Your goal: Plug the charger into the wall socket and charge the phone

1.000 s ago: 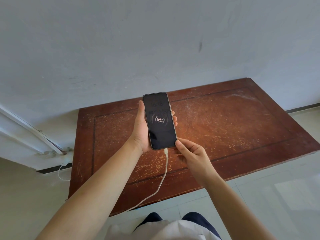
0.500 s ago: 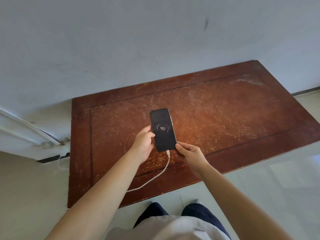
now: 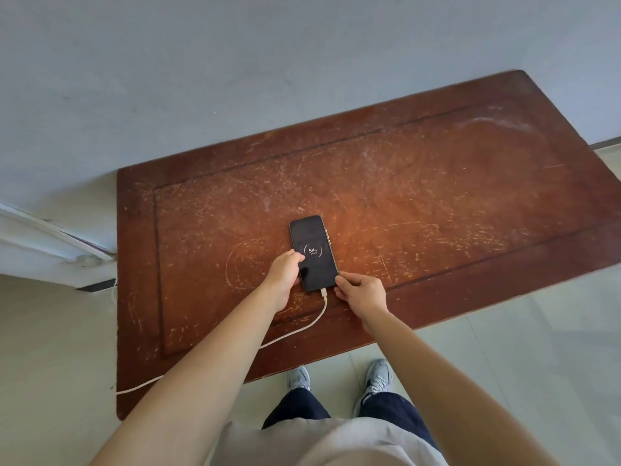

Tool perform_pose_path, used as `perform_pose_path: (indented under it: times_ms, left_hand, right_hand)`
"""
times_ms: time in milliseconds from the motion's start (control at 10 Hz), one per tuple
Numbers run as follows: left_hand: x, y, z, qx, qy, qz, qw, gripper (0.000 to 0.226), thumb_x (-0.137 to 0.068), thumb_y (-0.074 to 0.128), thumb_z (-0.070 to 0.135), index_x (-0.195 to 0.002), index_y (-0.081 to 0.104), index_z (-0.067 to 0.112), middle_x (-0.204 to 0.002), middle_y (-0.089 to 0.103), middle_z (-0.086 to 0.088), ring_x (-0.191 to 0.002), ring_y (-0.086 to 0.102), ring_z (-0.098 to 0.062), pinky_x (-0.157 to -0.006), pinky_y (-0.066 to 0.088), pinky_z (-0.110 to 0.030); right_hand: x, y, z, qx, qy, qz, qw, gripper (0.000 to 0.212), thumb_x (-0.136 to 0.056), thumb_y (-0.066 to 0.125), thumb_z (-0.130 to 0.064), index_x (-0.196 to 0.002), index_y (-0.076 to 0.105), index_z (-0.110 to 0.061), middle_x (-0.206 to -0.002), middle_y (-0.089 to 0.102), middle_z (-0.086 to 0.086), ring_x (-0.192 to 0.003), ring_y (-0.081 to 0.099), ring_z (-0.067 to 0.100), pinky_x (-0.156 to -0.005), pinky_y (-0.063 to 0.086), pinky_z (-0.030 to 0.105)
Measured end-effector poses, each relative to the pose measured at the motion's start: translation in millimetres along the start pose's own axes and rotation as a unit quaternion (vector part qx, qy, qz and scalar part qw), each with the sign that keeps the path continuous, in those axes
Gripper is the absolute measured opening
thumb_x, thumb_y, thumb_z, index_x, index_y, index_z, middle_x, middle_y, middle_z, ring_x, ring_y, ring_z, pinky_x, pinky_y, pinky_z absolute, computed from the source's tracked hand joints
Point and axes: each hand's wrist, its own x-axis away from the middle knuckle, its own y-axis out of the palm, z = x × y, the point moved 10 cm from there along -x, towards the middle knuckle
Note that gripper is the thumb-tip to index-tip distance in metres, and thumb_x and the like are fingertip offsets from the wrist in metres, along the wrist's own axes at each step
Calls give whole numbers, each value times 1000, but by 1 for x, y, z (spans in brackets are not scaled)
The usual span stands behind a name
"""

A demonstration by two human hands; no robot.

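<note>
Soft even daylight, sharp focus, warm glare on table (image 3: 437, 203), wide-angle bowing.

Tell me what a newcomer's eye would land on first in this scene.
The phone draws the eye first: it lies face up near the middle of the scratched wooden table, its dark screen showing a ring with 54. The left hand and right hand touch its lower corners. A white cable is plugged into its bottom end, curving off the table's near left edge.

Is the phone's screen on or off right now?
On: the phone lying on the table shows a lit ring reading 54, cable plugged in.
</note>
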Motion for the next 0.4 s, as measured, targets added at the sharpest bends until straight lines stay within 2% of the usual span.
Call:
perform_pose_path:
  times_ms: [100, 200, 300, 400]
  left_hand:
    - [3, -2, 1, 6, 1, -5, 1000, 20, -102, 44, 21, -92, 60, 26, -122, 61, -3, -117, 54, -22, -107, 43, -45]
    - [12, -5, 3, -7, 25, -24, 999, 21, -105, 41, 26, -119, 55, 19, -137, 52, -5, -120, 49, -19, -102, 40, -39]
    - [20, -11, 5, -157, 77, -22, 984, 44, -106, 35, 30, -146, 38, 13, -156, 35, -9, -142, 33, -26, -115, 28, -41]
    - [30, -20, 0, -395, 154, 13, 905, 44, -106, 30, 32, -145, 36, 12, -159, 28, -15, -148, 22, -34, -115, 24, -42]
  right_hand:
    - [2, 1, -6, 39, -8, 23, 999, 18, -91, 73, -17, -108, 79, -15, -74, 76, -10, -71, 76, 9, -80, 63, 31]
    - [10, -2, -21, 69, -10, 19, 997, 22, -96, 66, -20, -115, 75, -12, -78, 76, -2, -74, 74, 12, -81, 63, 32]
    - [26, -4, -49, 129, -30, -22, 991, 35, -99, 60, -28, -129, 66, -13, -100, 76, 5, -93, 73, 20, -85, 62, 39]
    - [54, -24, -141, 82, -183, -32, 979, 38, -98, 60, -33, -134, 62, -19, -103, 77, -5, -91, 71, 13, -78, 63, 35]
